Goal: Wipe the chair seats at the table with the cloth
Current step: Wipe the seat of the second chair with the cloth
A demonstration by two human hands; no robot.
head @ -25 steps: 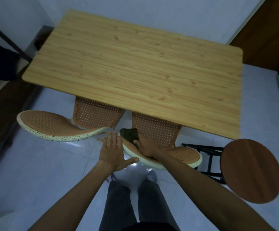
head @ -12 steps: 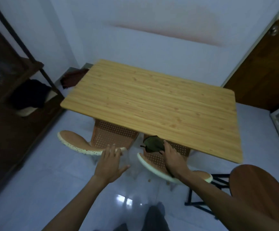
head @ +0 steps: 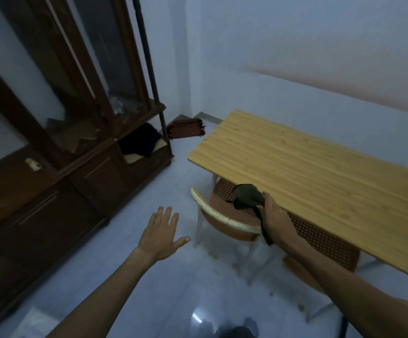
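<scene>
cloth (head: pixel 248 196): soft, limp, tail dangles; bunch it in your palm | right hand (head: pixel 275 219): fingers clenched on it above chair seat (head: pixel 224 211) | left hand (head: pixel 160 234): fingers spread, empty

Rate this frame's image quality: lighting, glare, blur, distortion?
Head view: dim, bluish light; a small glare spot on the glossy floor; wide-angle bending tilts the cabinet; soft motion blur throughout, yet the left hand, open over the floor, and the right hand gripping the dark cloth remain readable.
</scene>
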